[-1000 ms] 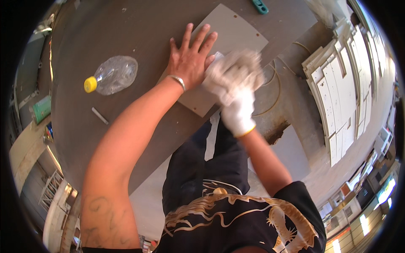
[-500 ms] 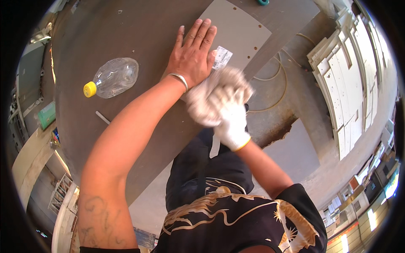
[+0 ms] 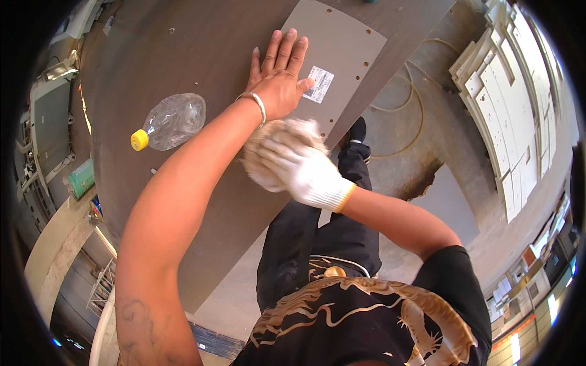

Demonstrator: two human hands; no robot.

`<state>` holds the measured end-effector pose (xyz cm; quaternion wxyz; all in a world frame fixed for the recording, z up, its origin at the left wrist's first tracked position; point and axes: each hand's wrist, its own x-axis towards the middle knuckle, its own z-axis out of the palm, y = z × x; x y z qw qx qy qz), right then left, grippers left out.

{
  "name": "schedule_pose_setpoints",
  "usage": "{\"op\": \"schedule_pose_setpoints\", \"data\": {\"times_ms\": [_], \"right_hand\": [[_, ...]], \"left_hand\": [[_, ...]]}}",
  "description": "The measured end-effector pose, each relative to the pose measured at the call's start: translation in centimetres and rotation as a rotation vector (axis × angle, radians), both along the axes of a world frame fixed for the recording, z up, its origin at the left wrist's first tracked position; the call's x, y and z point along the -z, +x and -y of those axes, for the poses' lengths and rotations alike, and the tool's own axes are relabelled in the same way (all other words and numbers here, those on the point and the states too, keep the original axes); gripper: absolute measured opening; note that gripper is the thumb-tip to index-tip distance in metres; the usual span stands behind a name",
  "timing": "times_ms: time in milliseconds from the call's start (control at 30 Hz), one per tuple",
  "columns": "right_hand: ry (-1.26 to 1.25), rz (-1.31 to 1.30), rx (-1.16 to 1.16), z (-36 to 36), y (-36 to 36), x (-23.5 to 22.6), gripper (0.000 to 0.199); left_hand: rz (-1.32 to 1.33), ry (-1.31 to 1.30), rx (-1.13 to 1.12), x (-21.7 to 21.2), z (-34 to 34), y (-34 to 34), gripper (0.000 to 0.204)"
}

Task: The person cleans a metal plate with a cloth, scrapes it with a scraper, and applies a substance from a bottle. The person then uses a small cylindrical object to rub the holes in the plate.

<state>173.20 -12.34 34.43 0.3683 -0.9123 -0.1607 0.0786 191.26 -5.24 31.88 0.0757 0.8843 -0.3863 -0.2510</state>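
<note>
My left hand (image 3: 278,76), bare with a metal bangle at the wrist, lies flat with fingers spread on a light grey panel (image 3: 342,49). A white sticker label (image 3: 318,84) sits on the panel just right of that hand. My right hand (image 3: 299,168) wears a white glove and is closed on a pale cloth (image 3: 274,143), pressing it onto the near end of the panel, close to my left wrist. The panel rests on a dark brown table (image 3: 183,55).
A clear plastic bottle with a yellow cap (image 3: 168,122) lies on its side on the table, left of my left arm. White panels (image 3: 519,116) are stacked at the right on the concrete floor. A cable curls on the floor beyond the table edge.
My right hand has dragged the cloth toward me along the panel, from beside the left hand's fingers to near the wrist, uncovering the sticker label. The left hand has stayed flat.
</note>
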Motion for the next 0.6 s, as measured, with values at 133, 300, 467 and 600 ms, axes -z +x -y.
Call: {"op": "schedule_pose_setpoints", "data": {"times_ms": [133, 300, 467, 600], "right_hand": [[0.023, -0.029, 0.004, 0.3, -0.5, 0.6, 0.061], [0.101, 0.091, 0.130, -2.4, 1.1, 1.3, 0.058], [0.009, 0.200, -0.026, 5.2, -5.2, 2.8, 0.049], [-0.113, 0.183, -0.083, 12.2, -2.5, 3.3, 0.048]], "left_hand": [[0.055, 0.010, 0.025, 0.3, -0.1, -0.2, 0.084], [0.075, 0.011, 0.041, 0.1, -0.3, -0.2, 0.083], [0.107, -0.057, 0.056, 0.3, -0.6, -0.4, 0.081], [0.132, -0.086, 0.038, 0.6, -0.8, -0.4, 0.081]]}}
